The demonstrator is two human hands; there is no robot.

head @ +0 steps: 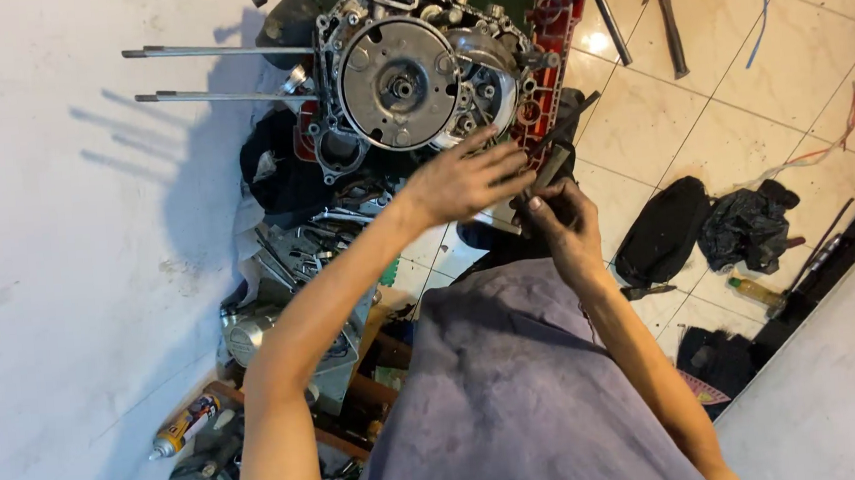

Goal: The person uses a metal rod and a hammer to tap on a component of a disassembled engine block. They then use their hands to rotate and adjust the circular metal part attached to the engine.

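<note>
Floor: glossy cream tiles (pixel 737 78) on the right, a pale wall or slab (pixel 57 246) on the left; the head view looks steeply down over the person's grey shirt (pixel 518 384)
Engine: an opened engine case (pixel 416 70) stands at the top centre on a red plastic crate (pixel 550 51); a round metal flywheel (pixel 399 84) faces the camera; two long studs (pixel 215 72) stick out from it to the left
Left hand: the left hand (pixel 463 179) hovers just below the engine case, palm down, fingers spread and stretched toward the right; it grips nothing that can be seen
Right hand: the right hand (pixel 562 223) is just beside the left, fingers curled around a dark slim tool (pixel 543 177) that points up toward the crate; what kind of tool it is cannot be told
Clutter left: loose wrenches (pixel 331 227) and metal parts lie below the engine; a small yellow-capped tube (pixel 182 428) lies near the bottom left
Clutter right: a hammer (pixel 671 17) and a steel rod (pixel 604 12) rest on the tiles at the top; a black pouch (pixel 663 232) and a crumpled black bag (pixel 748 228) lie well apart from the hands
</note>
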